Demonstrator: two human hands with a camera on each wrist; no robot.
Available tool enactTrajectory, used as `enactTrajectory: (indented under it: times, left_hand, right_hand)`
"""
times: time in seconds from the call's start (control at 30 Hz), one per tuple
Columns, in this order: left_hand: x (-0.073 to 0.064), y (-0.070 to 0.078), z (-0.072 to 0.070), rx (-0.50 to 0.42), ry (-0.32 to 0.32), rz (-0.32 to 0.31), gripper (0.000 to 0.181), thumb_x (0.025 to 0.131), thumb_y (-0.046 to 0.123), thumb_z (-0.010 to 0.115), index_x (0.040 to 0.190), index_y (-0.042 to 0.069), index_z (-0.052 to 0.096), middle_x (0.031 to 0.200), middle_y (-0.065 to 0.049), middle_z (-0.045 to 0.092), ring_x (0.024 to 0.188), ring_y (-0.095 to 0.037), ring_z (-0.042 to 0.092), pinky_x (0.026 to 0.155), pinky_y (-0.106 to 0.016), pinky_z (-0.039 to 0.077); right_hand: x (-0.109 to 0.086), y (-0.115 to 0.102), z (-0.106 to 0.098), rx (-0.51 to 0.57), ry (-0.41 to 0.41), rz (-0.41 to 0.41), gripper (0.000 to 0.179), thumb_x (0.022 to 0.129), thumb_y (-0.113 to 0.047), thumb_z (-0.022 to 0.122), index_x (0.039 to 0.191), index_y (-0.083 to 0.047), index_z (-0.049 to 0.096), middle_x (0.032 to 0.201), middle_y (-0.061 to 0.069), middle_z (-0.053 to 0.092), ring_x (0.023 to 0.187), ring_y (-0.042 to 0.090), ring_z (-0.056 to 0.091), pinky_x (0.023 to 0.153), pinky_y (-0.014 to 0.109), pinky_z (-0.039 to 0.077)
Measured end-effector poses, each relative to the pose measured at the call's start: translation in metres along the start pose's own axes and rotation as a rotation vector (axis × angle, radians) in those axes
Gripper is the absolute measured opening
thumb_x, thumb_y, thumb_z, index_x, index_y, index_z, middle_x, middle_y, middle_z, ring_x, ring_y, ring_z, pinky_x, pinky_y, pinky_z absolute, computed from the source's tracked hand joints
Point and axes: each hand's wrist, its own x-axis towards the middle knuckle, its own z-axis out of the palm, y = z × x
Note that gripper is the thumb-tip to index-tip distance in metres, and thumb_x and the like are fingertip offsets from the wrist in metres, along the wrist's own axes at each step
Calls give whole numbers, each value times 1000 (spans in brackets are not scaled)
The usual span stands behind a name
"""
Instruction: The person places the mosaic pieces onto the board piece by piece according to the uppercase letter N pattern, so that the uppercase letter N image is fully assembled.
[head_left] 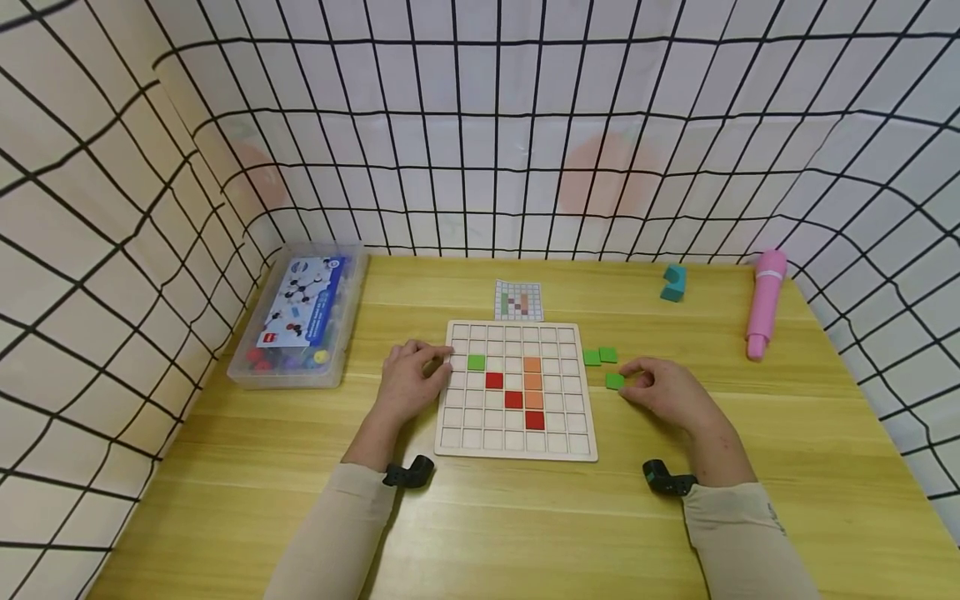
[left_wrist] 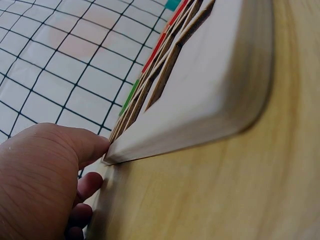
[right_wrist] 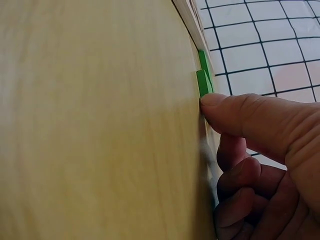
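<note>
A wooden grid board (head_left: 495, 437) lies on the table, holding one green tile (head_left: 476, 362), three red tiles (head_left: 513, 400) in a diagonal and three orange tiles (head_left: 532, 382) in a column. The left hand (head_left: 408, 379) is at the board's left edge; its thumb (left_wrist: 95, 145) touches the rim in the left wrist view, other fingers loosely bent below. Right of the board, the right hand (head_left: 663, 392) pinches a loose green tile (head_left: 614, 381) between thumb and fingers, close to the tabletop. Two more green tiles (head_left: 592, 357) lie beside the board's right edge.
A small printed grid card (head_left: 517, 302) lies behind the board. At the left stands a clear plastic case (head_left: 337, 333) with a molecule picture. Toward the back right are a teal block (head_left: 673, 283) and a pink cylindrical object (head_left: 765, 304). Grid-patterned sheeting surrounds the table.
</note>
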Motion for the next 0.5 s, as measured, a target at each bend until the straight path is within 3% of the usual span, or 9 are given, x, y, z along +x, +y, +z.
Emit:
enactTrajectory:
  times: [0.27,0.5]
  left_hand:
    - [0,-1,0,9,-14,-8,33,99,33,63,130,24,72,121,-7,63,106,-28,46,97,-48,33]
    - [0,-1,1,13,-14,-7,33,99,33,63,130,25,72,121,-7,63,105,-28,47,96,-47,33]
  right_hand:
    - [0,-2,1,-10,1,3,33,95,-26,72,121,-6,68,92,6,65,82,19,55,74,32,42]
    - [0,-12,0,-36,19,-64,32,94,-27,73,118,-7,70,86,2,62,77,17,53,74,33,41]
